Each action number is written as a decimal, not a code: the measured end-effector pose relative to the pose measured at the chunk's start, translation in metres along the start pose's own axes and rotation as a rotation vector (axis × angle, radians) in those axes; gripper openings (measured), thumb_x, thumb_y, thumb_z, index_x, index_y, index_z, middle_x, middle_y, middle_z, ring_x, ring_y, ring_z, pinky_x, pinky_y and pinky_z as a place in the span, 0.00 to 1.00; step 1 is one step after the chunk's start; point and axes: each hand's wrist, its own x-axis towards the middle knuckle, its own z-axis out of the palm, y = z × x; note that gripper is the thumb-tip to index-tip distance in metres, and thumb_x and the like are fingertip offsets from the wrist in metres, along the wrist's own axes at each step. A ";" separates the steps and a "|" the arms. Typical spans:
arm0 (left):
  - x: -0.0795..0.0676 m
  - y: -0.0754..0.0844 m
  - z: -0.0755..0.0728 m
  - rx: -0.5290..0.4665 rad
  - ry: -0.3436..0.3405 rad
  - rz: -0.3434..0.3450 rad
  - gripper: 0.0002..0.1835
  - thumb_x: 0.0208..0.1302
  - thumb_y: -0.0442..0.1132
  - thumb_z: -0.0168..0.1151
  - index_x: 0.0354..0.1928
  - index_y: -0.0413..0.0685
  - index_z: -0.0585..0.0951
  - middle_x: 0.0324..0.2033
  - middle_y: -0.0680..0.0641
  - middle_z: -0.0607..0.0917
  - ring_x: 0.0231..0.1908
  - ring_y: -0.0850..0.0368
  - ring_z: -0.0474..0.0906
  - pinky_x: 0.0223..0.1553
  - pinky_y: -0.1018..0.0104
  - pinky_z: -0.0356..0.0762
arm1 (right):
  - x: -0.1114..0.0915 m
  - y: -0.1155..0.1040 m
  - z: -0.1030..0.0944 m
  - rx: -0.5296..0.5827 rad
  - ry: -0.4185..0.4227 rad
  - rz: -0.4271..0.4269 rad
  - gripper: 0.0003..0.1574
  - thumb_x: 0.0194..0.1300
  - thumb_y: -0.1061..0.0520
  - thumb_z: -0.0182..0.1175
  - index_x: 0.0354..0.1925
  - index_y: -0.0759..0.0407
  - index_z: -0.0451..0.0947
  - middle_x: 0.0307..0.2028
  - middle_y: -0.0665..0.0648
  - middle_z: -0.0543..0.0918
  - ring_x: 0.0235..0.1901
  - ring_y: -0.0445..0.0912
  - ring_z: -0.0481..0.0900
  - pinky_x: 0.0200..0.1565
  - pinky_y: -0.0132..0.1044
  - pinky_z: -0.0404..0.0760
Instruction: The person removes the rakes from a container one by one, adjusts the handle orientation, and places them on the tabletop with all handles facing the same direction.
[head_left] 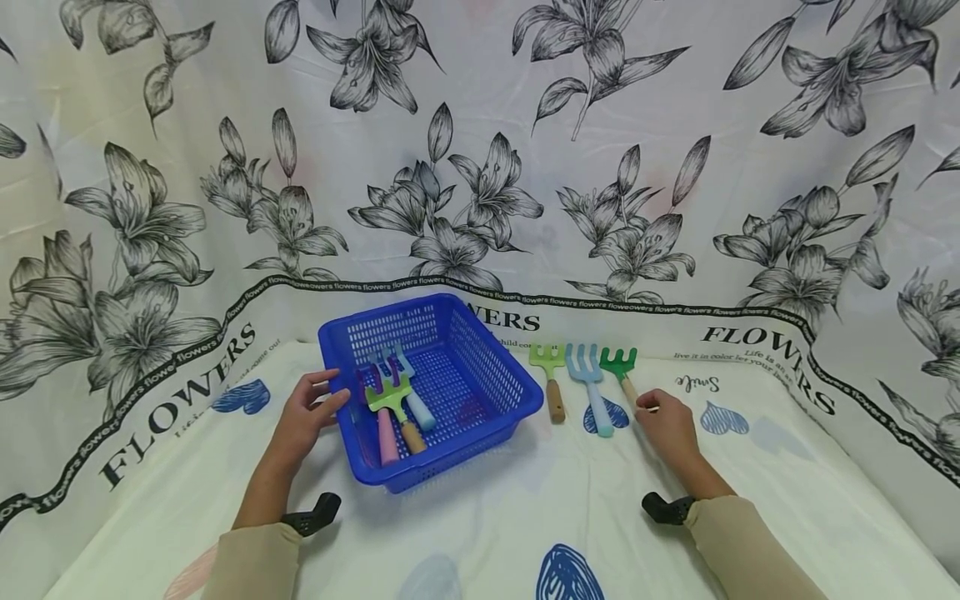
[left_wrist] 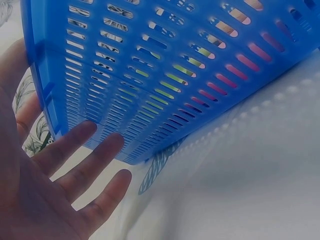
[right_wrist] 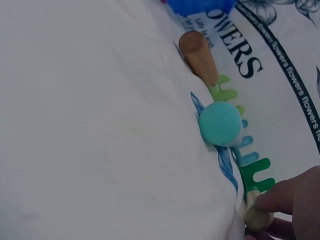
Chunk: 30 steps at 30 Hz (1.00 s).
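A blue plastic basket [head_left: 487, 433] stands left of centre. Inside lie a light-green hand fork [head_left: 392, 395], a purple fork with a pink handle [head_left: 386, 437] and a blue one with a pale-blue handle [head_left: 421, 412]. My left hand [head_left: 303, 412] touches the basket's left rim, its lower fingers [left_wrist: 102, 155] spread along the outer wall. With my right hand [head_left: 667, 425] I pinch the pale handle of a dark-green hand rake [head_left: 618, 363]. Beside it on the cloth are a light-blue fork [head_left: 587, 367] and a light-green fork with a brown handle [head_left: 555, 400].
White cloth with heart prints [head_left: 570, 575] covers the surface. Behind rises a curtain with printed flowers [head_left: 480, 200], and a black lettered band [head_left: 600, 303] runs along its foot. A black wrist camera [head_left: 313, 515] sits on each forearm.
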 end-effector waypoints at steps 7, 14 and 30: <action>-0.001 0.002 0.000 -0.003 0.004 0.001 0.36 0.69 0.54 0.58 0.72 0.49 0.58 0.70 0.33 0.59 0.64 0.32 0.64 0.57 0.39 0.69 | 0.002 -0.003 0.000 -0.003 -0.036 0.025 0.11 0.64 0.64 0.57 0.46 0.65 0.77 0.43 0.63 0.80 0.39 0.54 0.76 0.38 0.45 0.74; -0.002 0.003 0.000 0.004 -0.004 -0.004 0.37 0.68 0.55 0.58 0.72 0.49 0.58 0.70 0.32 0.59 0.64 0.31 0.63 0.57 0.39 0.69 | 0.001 -0.004 0.000 -0.008 -0.029 0.014 0.13 0.64 0.64 0.57 0.48 0.65 0.77 0.46 0.66 0.79 0.42 0.56 0.75 0.41 0.48 0.75; -0.001 0.003 0.000 0.008 0.002 0.004 0.38 0.67 0.56 0.59 0.72 0.48 0.58 0.69 0.32 0.60 0.64 0.31 0.64 0.56 0.40 0.70 | -0.008 -0.044 -0.003 0.061 0.001 -0.014 0.26 0.67 0.58 0.59 0.61 0.63 0.69 0.57 0.67 0.73 0.55 0.62 0.72 0.52 0.54 0.76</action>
